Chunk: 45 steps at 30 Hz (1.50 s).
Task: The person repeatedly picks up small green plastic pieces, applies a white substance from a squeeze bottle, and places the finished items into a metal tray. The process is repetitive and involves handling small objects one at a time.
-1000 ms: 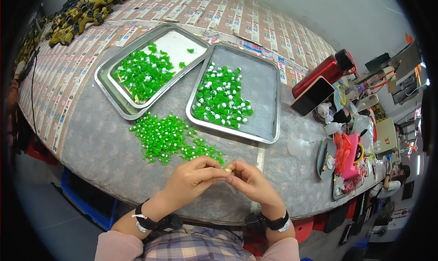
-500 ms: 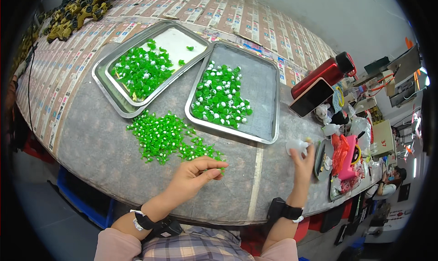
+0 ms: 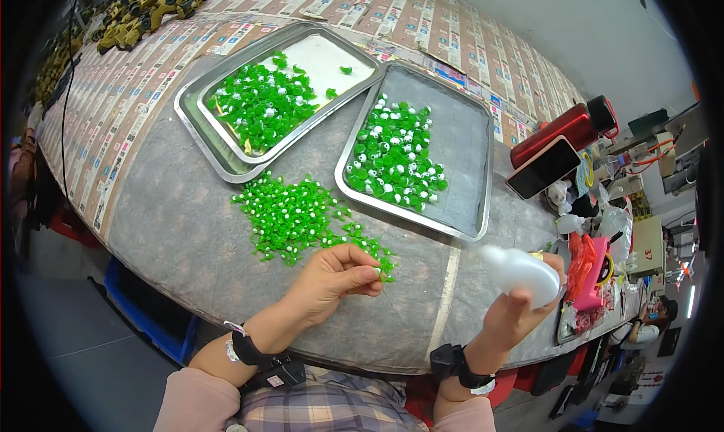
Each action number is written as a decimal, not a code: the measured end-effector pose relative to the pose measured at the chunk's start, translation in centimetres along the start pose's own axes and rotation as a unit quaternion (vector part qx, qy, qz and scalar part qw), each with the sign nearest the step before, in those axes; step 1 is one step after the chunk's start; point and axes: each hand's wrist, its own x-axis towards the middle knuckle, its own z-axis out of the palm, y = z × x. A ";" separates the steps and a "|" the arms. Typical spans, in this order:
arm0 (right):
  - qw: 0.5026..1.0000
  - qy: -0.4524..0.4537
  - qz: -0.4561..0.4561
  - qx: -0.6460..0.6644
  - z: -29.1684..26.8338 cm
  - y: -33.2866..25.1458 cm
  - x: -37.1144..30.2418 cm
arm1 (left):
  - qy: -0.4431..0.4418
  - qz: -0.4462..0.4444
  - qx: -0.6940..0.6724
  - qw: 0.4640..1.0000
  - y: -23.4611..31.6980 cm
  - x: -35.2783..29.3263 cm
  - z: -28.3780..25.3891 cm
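Note:
Over the near edge of the green pile, my left hand (image 3: 328, 287) is closed in a pinch, a small green plastic piece (image 3: 378, 270) at its fingertips, mostly covered by them. My right hand (image 3: 513, 322) grips a white translucent squeeze bottle (image 3: 534, 278), raised and tilted with its blurred tip toward the left. Small green pieces with white dots lie in a loose pile (image 3: 290, 217) on the grey table cover. Behind the pile stands a metal tray (image 3: 471, 145) of green-and-white eyeball-like pieces. Left of it, stacked trays (image 3: 192, 130) hold similar pieces.
A red bottle (image 3: 558, 134) lies at the right, with a dark-screened phone (image 3: 544, 168) leaning against it. Nearer are a pink holder (image 3: 594, 273), a red plastic bag (image 3: 579, 262) and other clutter. Yellowish toy vehicles (image 3: 147, 17) are heaped at the far left.
My right hand has lifted the squeeze bottle off the table and tilted it toward the left. My left hand keeps its pinch. The whole view has shifted slightly.

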 end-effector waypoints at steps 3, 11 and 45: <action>1.000 -0.012 0.023 0.017 1.9 -0.8 -0.7 | -0.012 -0.003 -0.014 1.000 0.1 0.0 0.0; 0.999 -0.042 -0.017 -0.026 3.5 -0.2 -2.6 | -0.024 -0.007 -0.018 1.000 0.1 -0.1 0.0; 0.997 -0.044 -0.030 -0.049 3.3 0.1 -2.4 | 0.005 0.100 0.056 0.993 -0.1 -0.2 0.3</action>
